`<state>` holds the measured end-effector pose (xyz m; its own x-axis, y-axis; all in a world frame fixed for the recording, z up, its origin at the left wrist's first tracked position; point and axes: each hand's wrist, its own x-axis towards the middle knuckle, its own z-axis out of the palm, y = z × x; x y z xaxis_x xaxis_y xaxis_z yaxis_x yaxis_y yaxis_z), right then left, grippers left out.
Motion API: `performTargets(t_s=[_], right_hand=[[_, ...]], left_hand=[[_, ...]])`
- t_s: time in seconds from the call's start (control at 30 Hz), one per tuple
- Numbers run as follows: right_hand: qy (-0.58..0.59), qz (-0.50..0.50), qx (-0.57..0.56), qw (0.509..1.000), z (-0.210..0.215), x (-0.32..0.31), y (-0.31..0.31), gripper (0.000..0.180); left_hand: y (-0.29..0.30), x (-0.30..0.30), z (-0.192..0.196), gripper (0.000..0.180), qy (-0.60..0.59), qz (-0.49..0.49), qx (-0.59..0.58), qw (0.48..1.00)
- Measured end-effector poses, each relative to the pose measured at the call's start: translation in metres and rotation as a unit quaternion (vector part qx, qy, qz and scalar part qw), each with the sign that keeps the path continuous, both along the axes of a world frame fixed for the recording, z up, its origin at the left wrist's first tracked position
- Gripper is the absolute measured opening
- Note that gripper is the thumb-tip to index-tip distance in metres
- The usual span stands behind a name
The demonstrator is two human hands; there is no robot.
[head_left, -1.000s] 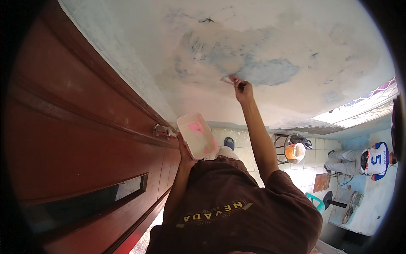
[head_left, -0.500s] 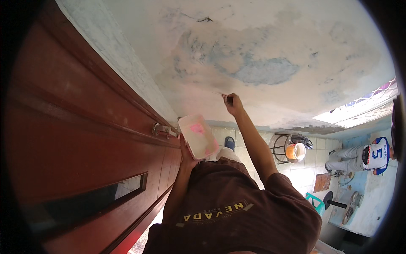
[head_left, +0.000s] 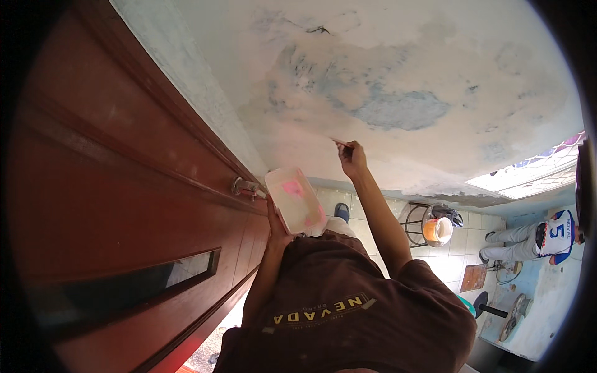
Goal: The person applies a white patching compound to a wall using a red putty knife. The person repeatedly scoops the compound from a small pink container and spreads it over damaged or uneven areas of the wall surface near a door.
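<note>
My left hand (head_left: pixel 278 222) is closed on the side of a shallow, rectangular whitish tray (head_left: pixel 292 202). Pink smears mark the inside of this tray, which is tilted near the door. My right arm reaches up to the wall (head_left: pixel 398 74), and my right hand (head_left: pixel 353 160) grips a thin putty knife (head_left: pixel 341 142) seen almost edge-on. Its tip is at or close to the wall's surface; whether it touches, I cannot tell. Beige filler patches spread over the wall around a bare bluish-grey area, with a pinkish stretch left of the knife.
A dark red door (head_left: pixel 143 168) with a metal handle (head_left: pixel 245 188) stands close on my left. To the right, an orange-and-white bucket (head_left: pixel 438 231) sits on a round stool (head_left: pixel 415 222). Farther right is another person (head_left: pixel 541 239) in a white-and-blue shirt, near a barred window (head_left: pixel 528 171).
My right hand has shifted slightly right and turned, bringing the knife more edge-on. The tray stays in my left hand. The whole view has shifted a little.
</note>
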<state>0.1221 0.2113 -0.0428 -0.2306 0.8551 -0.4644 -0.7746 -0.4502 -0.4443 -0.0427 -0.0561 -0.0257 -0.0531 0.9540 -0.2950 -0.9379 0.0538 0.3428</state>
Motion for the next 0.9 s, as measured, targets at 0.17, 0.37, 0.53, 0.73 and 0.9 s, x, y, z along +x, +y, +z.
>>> performTargets(t_s=[0.17, 0.37, 0.53, 0.73, 0.9], right_hand=[[0.142, 0.005, 0.0, 0.99, -0.018, 0.002, 0.057, 0.028], [0.141, -0.04, 0.068, 0.987, 0.102, 0.007, 0.019, 0.028], [0.062, -0.066, 0.08, 0.993, 0.071, 0.012, -0.021, 0.021], [0.025, 0.062, -0.041, 0.997, -0.042, -0.014, 0.026, 0.024], [0.224, 0.046, 0.043, 0.972, 0.06, -0.011, 0.065, 0.038]], left_hand=[[0.006, -0.003, -0.009, 0.082, -0.049, -0.024, 0.01, 0.998], [-0.004, -0.004, -0.004, 0.083, 0.024, -0.002, 0.02, 1.0], [-0.004, -0.006, -0.009, 0.084, -0.016, -0.008, 0.015, 1.0], [0.007, 0.0, 0.003, 0.083, -0.013, -0.008, 0.002, 1.0], [0.01, 0.0, -0.002, 0.08, -0.021, -0.01, 0.008, 1.0]])
